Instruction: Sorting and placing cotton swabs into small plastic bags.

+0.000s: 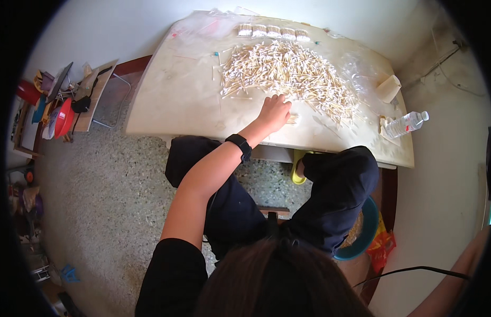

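Note:
A large loose heap of cotton swabs (287, 68) is spread over the pale table (176, 100). My left hand (275, 113), with a black band on its wrist, is at the heap's near edge. Its fingers are curled together, and whatever lies between them is hidden. Just right of the hand, a small group of swabs (293, 119) rests close to the table's front edge, partly covered by the hand. Several packed bundles of swabs (273, 31) stand in a row along the back. My right arm (450, 280) stretches out at the lower right; its hand is beyond the picture.
A clear plastic bottle (406, 124) and a paper roll (388, 89) are at the table's right end. Crumpled clear film (356, 71) lies beside the heap. On the floor by my right leg stand a teal tub (369, 230) and a red bag (382, 243).

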